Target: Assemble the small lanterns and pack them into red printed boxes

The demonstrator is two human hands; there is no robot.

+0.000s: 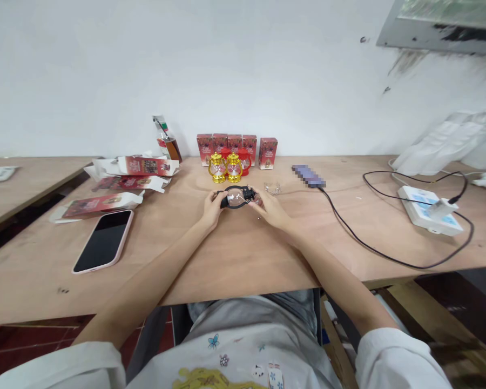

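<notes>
A small black lantern (236, 198) with a clear globe lies on its side between my two hands, just above the table. My left hand (214, 208) grips its black end at the left. At the other end, the fingers of my right hand (270, 208) close on the lantern and on a thin wire by it. Just past my right hand sits a small clear or wire piece (272, 188). Two gold lanterns (225, 167) stand upright behind my hands, with red lanterns (244, 162) partly hidden behind them.
Several red boxes (268, 153) stand along the wall. Flattened cartons (101, 205) and a phone (104, 241) lie at the left, a bottle (169, 141) behind. To the right are another phone (308, 176), a black cable (356, 240), a power strip (423, 208) and white plastic bags (441, 141).
</notes>
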